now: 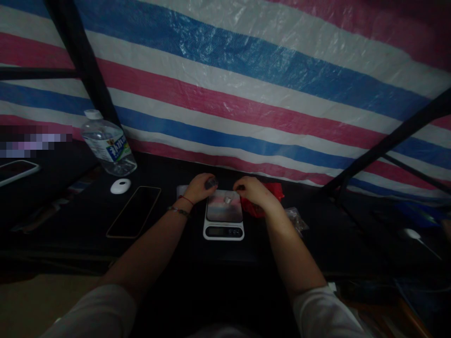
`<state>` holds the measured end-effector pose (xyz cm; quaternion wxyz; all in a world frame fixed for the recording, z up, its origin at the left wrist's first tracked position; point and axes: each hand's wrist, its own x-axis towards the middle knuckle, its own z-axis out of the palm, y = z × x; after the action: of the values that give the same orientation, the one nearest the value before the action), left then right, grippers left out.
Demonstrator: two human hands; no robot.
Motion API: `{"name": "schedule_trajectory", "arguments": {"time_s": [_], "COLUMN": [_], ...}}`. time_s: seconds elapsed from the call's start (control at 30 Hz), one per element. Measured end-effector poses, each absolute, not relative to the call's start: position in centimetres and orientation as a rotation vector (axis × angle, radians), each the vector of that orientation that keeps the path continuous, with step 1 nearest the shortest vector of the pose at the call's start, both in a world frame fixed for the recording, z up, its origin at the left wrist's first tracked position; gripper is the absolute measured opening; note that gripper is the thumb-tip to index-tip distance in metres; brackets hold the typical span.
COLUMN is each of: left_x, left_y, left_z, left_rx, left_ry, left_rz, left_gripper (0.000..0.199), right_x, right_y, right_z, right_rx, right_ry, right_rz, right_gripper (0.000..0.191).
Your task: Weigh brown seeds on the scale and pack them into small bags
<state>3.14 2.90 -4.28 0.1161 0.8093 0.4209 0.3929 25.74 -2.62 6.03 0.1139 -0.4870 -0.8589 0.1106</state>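
Note:
A white digital scale (223, 231) with a shiny square plate lies on the black table between my hands. On its plate sits a small clear cup-like piece (228, 199). My left hand (200, 188), at the plate's far left corner, is closed on a small clear, dark-looking container (211, 182). My right hand (251, 189) is pinched by the plate's far right corner; a small dark spot shows at the fingertips, too dim to name. A red plastic bag (277, 190) lies partly under my right hand and forearm. Whitish plastic (181, 191) shows behind my left wrist.
To the left are a dark-screened phone (134, 212), a white oval case (120, 186) and a clear bottle (109, 143). A small clear bag (298, 220) lies beside my right forearm. Striped sheeting (225, 98) and black frame bars (84, 61) stand behind the table.

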Motion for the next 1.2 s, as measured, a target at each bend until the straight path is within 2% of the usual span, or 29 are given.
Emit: {"name": "schedule_trajectory", "arguments": {"time_s": [0.5, 1.2], "left_x": [3.2, 3.1], "left_y": [2.9, 3.0], "left_z": [-4.3, -4.4], "left_rx": [2.365, 2.353], "left_ry": [1.218, 1.229], "left_rz": [1.156, 1.155], "left_gripper": [0.037, 0.036], "right_x": [22.4, 22.3], "right_y": [-2.2, -3.0], "right_z": [4.8, 5.3], "right_rx": [-1.652, -1.568], "right_ry": [-2.711, -2.667], "right_rz": [0.167, 0.254], "right_gripper": [0.024, 0.023]}}
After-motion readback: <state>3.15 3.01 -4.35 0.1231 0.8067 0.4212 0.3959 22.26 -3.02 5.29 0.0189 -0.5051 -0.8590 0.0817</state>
